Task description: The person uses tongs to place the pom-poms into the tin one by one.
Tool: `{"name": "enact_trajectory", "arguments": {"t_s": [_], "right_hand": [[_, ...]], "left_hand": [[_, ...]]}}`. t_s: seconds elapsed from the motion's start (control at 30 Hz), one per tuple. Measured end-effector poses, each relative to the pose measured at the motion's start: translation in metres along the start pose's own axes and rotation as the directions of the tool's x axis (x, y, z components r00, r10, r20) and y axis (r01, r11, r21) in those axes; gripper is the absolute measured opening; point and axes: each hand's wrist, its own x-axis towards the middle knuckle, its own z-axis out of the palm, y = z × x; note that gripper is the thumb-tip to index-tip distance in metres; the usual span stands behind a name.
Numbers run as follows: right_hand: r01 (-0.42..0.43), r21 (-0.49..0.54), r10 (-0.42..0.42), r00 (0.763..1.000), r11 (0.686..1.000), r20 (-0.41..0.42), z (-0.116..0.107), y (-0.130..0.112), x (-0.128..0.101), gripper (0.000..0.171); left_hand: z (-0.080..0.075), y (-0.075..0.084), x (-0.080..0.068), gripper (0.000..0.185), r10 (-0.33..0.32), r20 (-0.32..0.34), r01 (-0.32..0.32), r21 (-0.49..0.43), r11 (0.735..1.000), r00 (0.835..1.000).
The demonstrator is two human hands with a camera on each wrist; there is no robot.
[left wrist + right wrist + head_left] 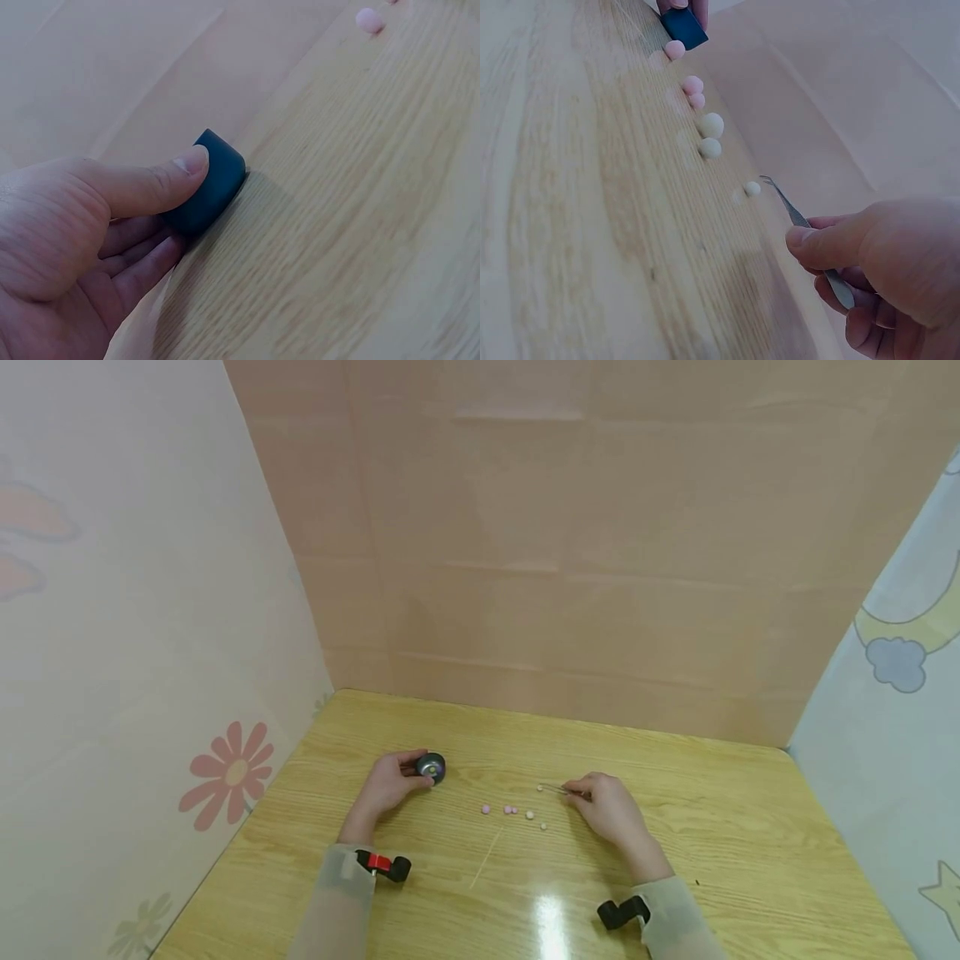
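My left hand grips a small dark teal cup at the left of the table, thumb on its near side and fingers behind. Something small and pale shows inside the cup in the head view. Metal tweezers are pinched in my right hand, their tips pointing left. Close by the tips lies a small cream ball; in the right wrist view the tips stand slightly apart from it. Between the hands lie pink balls and two more cream balls.
A thin pale stick lies on the wooden table in front of the balls. A tiny dark speck is at the right. A brown paper backdrop rises behind the table, with patterned sheets at both sides.
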Motion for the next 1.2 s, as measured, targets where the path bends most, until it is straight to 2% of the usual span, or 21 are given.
{"name": "enact_trajectory", "arguments": {"t_s": [0.6,0.9,1.2], "right_hand": [[0.022,-0.061,-0.022,1.0,0.998,-0.007,0.0049,-0.0005,-0.0011,0.016],[0.005,-0.058,-0.006,1.0,0.998,-0.02,0.0002,-0.0018,-0.001,0.018],[0.0,-0.055,-0.002,1.0,0.998,-0.029,0.0013,-0.0022,-0.0012,0.018]], "left_hand": [[0.0002,-0.0001,-0.0013,0.056,-0.017,0.0,0.017,-0.01,1.0,1.0],[0.0012,0.0014,0.0007,0.058,-0.007,-0.002,0.007,0.016,1.0,1.0],[0.0014,-0.0005,0.001,0.058,-0.014,0.003,0.014,0.002,1.0,1.0]]}}
